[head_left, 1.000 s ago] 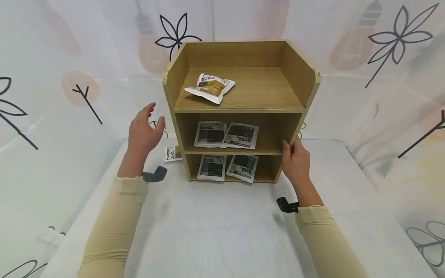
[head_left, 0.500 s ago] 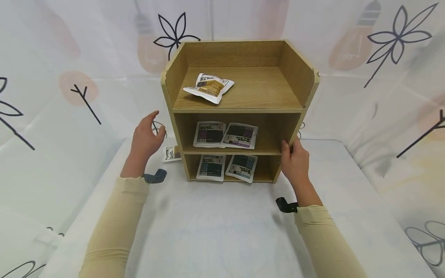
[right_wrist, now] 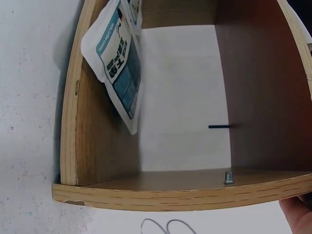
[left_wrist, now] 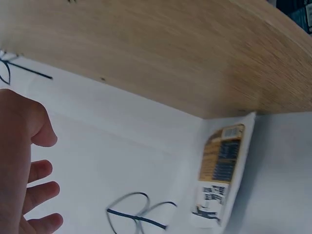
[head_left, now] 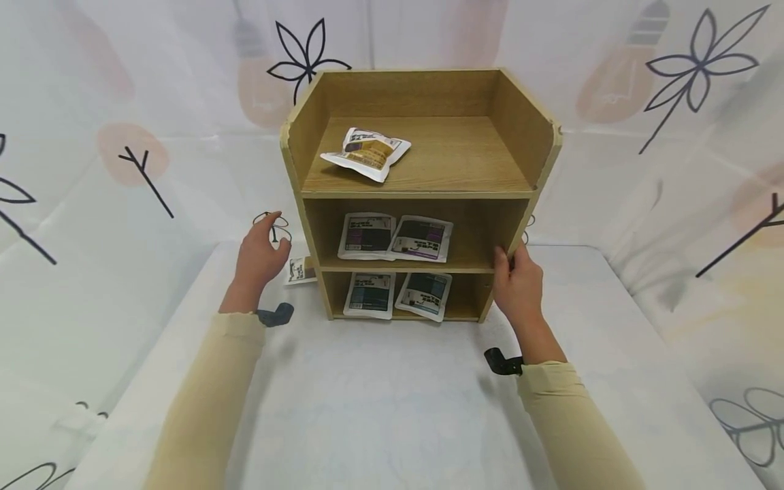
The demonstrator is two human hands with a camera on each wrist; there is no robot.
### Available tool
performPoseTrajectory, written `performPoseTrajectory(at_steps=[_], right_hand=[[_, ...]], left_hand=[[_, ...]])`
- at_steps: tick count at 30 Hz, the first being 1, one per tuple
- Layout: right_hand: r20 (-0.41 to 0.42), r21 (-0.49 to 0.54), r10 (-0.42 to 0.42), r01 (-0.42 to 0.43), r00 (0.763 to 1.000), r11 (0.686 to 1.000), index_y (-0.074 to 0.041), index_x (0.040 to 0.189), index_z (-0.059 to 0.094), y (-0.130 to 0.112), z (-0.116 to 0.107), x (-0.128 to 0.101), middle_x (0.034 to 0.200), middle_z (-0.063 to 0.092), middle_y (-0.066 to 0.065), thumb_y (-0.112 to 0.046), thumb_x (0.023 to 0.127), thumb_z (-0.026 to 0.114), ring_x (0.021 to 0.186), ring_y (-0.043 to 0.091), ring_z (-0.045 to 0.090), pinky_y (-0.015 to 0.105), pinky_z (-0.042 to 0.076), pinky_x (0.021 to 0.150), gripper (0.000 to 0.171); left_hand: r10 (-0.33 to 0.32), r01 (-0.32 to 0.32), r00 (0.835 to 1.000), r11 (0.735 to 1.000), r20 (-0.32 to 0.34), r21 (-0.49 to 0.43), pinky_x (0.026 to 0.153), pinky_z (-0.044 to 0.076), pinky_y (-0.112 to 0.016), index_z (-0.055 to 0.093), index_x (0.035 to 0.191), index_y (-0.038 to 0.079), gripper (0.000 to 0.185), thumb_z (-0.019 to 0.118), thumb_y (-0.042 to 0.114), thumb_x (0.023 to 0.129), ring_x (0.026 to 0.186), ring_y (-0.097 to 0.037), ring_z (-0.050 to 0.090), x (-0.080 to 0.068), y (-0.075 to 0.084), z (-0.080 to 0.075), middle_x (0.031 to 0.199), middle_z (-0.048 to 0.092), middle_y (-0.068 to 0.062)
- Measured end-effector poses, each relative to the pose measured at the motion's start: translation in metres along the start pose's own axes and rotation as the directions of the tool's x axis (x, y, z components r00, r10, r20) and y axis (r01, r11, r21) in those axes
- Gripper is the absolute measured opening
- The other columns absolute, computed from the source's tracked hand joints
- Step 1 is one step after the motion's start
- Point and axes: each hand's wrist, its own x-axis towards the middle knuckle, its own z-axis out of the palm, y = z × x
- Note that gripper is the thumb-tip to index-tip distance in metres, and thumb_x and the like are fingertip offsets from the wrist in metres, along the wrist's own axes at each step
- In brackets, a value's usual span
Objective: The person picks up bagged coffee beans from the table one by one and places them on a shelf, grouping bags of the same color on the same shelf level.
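Observation:
In the head view a small wooden shelf (head_left: pixel 422 194) stands on the white table. My right hand (head_left: pixel 520 289) grips its right side panel, thumb at the front edge; the other fingers are mostly hidden behind the panel. To the left of the shelf, my left hand (head_left: pixel 258 257) hovers with loosely bent fingers and holds nothing. Just beyond it, a white and brown pouch (head_left: pixel 301 270) lies on the table against the shelf's left side. The left wrist view shows this pouch (left_wrist: pixel 218 175) leaning near the wooden panel, apart from my fingers (left_wrist: pixel 41 195).
Another brown pouch (head_left: pixel 369 155) lies on the top shelf. Two purple-labelled pouches (head_left: pixel 422 239) are on the middle level, and two teal-labelled pouches (head_left: pixel 425 297) on the bottom one. A printed white cloth (head_left: pixel 202 102) hangs behind. A metal peg (right_wrist: pixel 229 177) sticks out inside the side panel.
My left hand has come down and slightly to the right, nearer the pouch beside the shelf. The right hand keeps its grip on the side panel.

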Motion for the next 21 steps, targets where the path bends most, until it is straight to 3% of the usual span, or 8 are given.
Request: performPoseTrajectory(at_steps=[10, 21], right_hand=[[0.002, 0.001, -0.006, 0.006, 1.0, 1.0, 0.0, 0.13, 0.05, -0.001, -0.001, 0.001, 0.122, 0.064, 0.026, -0.029, 0.103, 0.045, 0.108, 0.044, 0.064, 0.058, 0.052, 0.086, 0.04], [-0.006, 0.003, -0.012, 0.012, 1.0, 1.0, 0.0, 0.129, 0.051, -0.001, 0.0, -0.001, 0.121, 0.064, 0.026, -0.03, 0.103, 0.044, 0.107, 0.044, 0.064, 0.058, 0.053, 0.086, 0.04]], left_hand=[[-0.079, 0.084, 0.987, 0.996, 0.14, -0.028, 0.114, 0.03, -0.056, 0.032, 0.151, 0.013, 0.061, 0.046, 0.018, 0.092, 0.142, -0.041, 0.031, -0.001, -0.028, 0.03, 0.154, 0.035, -0.018], [-0.11, 0.115, 0.959, 0.993, 0.261, -0.003, 0.117, 0.026, -0.054, 0.03, 0.151, 0.01, 0.065, 0.05, 0.016, 0.09, 0.144, -0.04, 0.028, -0.004, -0.04, 0.055, 0.155, 0.031, -0.02]])
